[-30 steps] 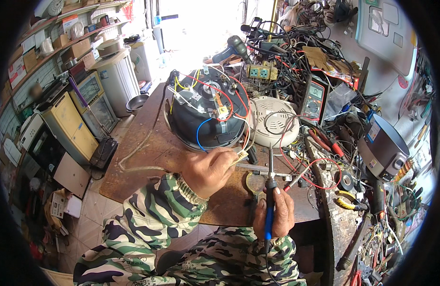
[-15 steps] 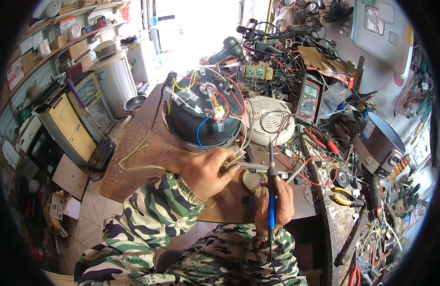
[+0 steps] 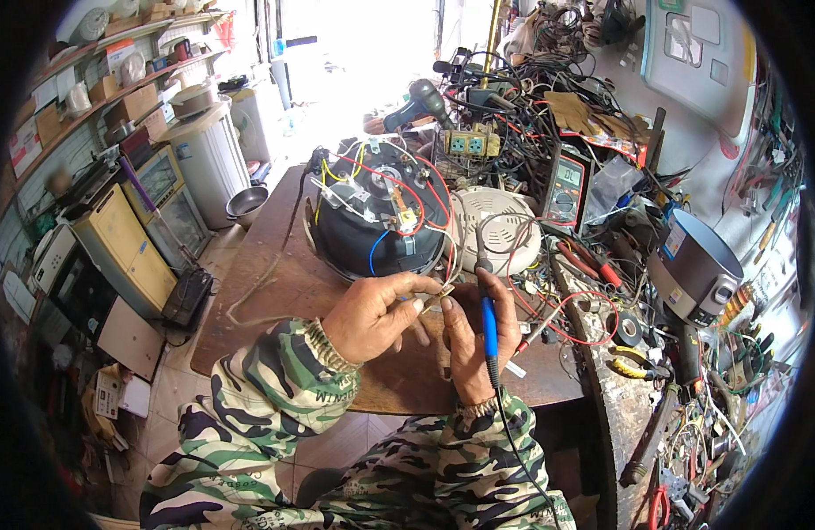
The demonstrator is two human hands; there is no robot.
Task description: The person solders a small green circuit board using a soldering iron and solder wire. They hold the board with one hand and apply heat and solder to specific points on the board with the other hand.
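Observation:
My left hand (image 3: 372, 320) pinches a small narrow brass-coloured piece (image 3: 444, 291), too small to name, at its fingertips. A blue-handled soldering iron (image 3: 489, 325) stands upright in my right hand (image 3: 467, 349), its cord trailing down past the sleeve. The right thumb and fingers close in beside the small piece; whether they touch it I cannot tell. Just beyond my hands sits an upturned black cooker body (image 3: 398, 252), with red, yellow, white and blue wires over its underside. A round beige vented cover (image 3: 504, 231) lies to its right.
A multimeter (image 3: 567, 187) leans behind the cover. Red-handled pliers (image 3: 593, 265), black tape (image 3: 629, 330) and yellow-black pliers (image 3: 634, 364) lie to the right. A grey cooker housing (image 3: 697, 269) stands farther right. Tangled cables and a power socket (image 3: 469, 143) fill the back.
My right hand has moved left and inward with the soldering iron, up against my left hand. The left hand has shifted slightly and still pinches the small piece.

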